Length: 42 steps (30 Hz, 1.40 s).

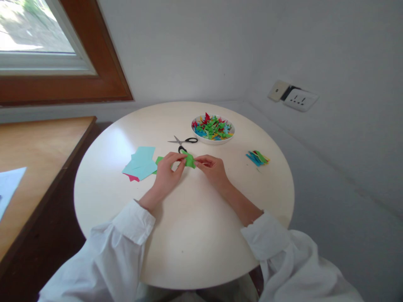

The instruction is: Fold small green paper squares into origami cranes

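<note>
Between my two hands is a small piece of green paper (pixel 190 160), bent or folded. My left hand (pixel 169 171) pinches its left side between thumb and fingers. At its right edge, the fingertips of my right hand (pixel 213 168) pinch it too. Open scissors (pixel 181 141) with black handles lie just beyond the paper, one handle loop close to my left fingers. Left of my left hand lie light blue paper sheets (pixel 141 162), fanned over a pink sheet (pixel 132 178). Another bit of green paper shows partly behind my left hand.
A white bowl (pixel 217 142) full of small folded pieces in red, green, blue and yellow stands at the back of the round white table (pixel 185 235). Coloured paper strips (pixel 258 157) lie at the right. A wooden desk (pixel 40 155) adjoins on the left; walls stand behind and right.
</note>
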Available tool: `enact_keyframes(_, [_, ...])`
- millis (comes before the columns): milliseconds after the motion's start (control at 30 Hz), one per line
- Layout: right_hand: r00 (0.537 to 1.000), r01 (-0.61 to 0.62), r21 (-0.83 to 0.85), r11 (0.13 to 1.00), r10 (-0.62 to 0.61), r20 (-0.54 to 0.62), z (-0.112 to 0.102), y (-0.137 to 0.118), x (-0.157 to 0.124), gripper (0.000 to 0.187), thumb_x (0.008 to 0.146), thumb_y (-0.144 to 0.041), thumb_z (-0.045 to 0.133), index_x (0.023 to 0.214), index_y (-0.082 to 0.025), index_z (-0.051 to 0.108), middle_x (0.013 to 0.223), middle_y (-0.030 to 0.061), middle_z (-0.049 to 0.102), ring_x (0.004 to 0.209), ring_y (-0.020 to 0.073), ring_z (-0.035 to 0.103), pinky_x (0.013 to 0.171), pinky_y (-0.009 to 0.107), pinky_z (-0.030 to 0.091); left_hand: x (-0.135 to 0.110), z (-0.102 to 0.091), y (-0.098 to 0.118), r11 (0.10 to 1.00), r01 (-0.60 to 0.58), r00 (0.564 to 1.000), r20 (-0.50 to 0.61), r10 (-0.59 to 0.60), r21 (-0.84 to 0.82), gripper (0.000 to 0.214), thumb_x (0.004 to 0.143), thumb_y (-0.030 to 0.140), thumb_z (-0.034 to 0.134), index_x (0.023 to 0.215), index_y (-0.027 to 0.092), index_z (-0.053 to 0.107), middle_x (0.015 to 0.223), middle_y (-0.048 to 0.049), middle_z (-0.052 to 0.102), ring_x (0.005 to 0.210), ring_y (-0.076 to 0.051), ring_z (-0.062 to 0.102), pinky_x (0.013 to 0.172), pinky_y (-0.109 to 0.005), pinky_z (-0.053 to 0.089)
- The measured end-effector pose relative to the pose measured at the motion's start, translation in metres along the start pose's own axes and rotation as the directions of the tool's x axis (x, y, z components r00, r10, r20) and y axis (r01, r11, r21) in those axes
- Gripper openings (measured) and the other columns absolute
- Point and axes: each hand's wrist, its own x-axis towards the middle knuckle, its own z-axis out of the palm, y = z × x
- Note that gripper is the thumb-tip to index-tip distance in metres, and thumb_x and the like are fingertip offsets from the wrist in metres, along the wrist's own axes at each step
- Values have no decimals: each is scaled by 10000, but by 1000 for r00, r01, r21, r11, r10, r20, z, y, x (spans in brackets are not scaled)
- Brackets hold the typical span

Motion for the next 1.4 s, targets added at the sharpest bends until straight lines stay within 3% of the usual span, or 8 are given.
enact_keyframes(300, [999, 22, 47, 999, -20, -28, 0, 3, 2, 147, 640, -275, 659, 759, -203, 707, 817, 41, 718, 765, 195, 649, 684, 313, 490, 4, 2, -16, 992, 102, 995, -12, -103, -77, 118, 653, 196, 651, 762, 182, 695, 812, -56, 684, 781, -184, 605, 767, -295, 444])
enact_keyframes(533, [1000, 1, 85, 996, 2, -27, 2, 0, 0, 160, 632, -276, 674, 763, -188, 704, 807, 48, 717, 751, 192, 649, 701, 318, 495, 3, 5, -8, 969, 161, 987, 5, -163, -187, 81, 618, 196, 680, 685, 154, 661, 714, -44, 665, 689, -160, 603, 706, -283, 469])
enact_keyframes(733, [999, 28, -22, 999, -29, -36, 4, -2, -3, 135, 665, -269, 651, 752, -175, 692, 767, 47, 701, 704, 177, 629, 634, 289, 472, 3, 8, -16, 969, 151, 988, 18, -151, -194, 92, 629, 219, 675, 677, 149, 640, 701, -32, 649, 673, -144, 593, 679, -271, 467])
enact_keyframes(967, [987, 156, -156, 975, -162, -21, 3, -3, -3, 92, 700, -251, 612, 730, -181, 663, 747, 35, 658, 702, 156, 594, 591, 262, 437, 5, 9, -26, 994, 38, 999, -16, -39, -106, 98, 615, 246, 684, 648, 163, 644, 727, -30, 609, 689, -137, 568, 644, -261, 448])
enact_keyframes(1067, [975, 210, -200, 957, -220, -29, 2, -3, -3, 75, 692, -248, 618, 717, -186, 651, 784, 40, 642, 748, 163, 583, 591, 260, 435, 4, 10, -26, 995, 57, 998, 16, -56, -81, 89, 635, 240, 665, 672, 162, 645, 753, -47, 645, 737, -156, 587, 703, -288, 455])
enact_keyframes(1200, [979, 199, -209, 957, -205, -6, 3, -3, -4, 73, 709, -236, 594, 733, -182, 637, 766, 38, 657, 738, 162, 595, 612, 270, 439, 3, 10, -25, 991, 119, 992, 51, -115, -66, 100, 648, 239, 641, 695, 152, 652, 753, -59, 672, 742, -172, 603, 741, -315, 459])
enact_keyframes(1400, [984, 178, -240, 954, -180, 13, 5, -6, -6, 77, 717, -233, 577, 727, -181, 632, 726, 25, 675, 674, 150, 601, 625, 274, 438, 3, 10, -22, 992, 118, 992, 61, -114, -56, 90, 648, 237, 633, 662, 149, 627, 679, -34, 653, 666, -150, 588, 669, -276, 458])
